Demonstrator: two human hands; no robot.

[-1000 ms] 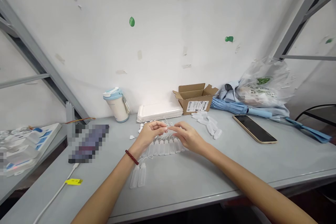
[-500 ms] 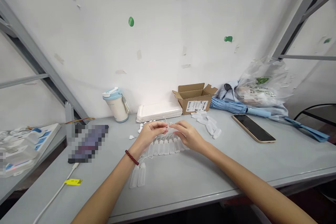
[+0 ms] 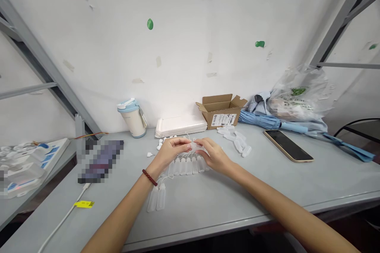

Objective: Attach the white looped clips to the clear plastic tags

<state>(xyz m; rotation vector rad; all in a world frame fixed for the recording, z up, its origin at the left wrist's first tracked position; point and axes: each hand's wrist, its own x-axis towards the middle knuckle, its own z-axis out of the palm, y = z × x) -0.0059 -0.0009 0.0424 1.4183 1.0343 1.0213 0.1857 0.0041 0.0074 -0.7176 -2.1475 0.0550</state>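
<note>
Both hands meet over the middle of the desk. My left hand (image 3: 172,150), with a dark red bead bracelet at the wrist, pinches one end of a small translucent plastic tube (image 3: 195,147). My right hand (image 3: 214,155) has thumb and fingertips closed on the tube's other side. Fingers partly hide it. Below them lies a row of similar tubes with thin white cords (image 3: 186,166), and two more corded tubes (image 3: 160,197) sit nearer the front edge. Small white pieces (image 3: 162,142) lie just behind my left hand. Loose translucent tubes (image 3: 238,142) are piled beyond my right hand.
Along the wall stand a cup (image 3: 133,120), a stack of white trays (image 3: 181,125) and an open cardboard box (image 3: 221,112). A phone (image 3: 287,145) and a folded blue umbrella (image 3: 261,119) lie right. Left are a blurred-out device (image 3: 102,161), its cable (image 3: 61,221) and a power strip (image 3: 44,162).
My right hand's fingertips have shifted slightly, and more of the translucent tube now shows between the two hands. The rest of the desk looks the same, with a slight camera shift.
</note>
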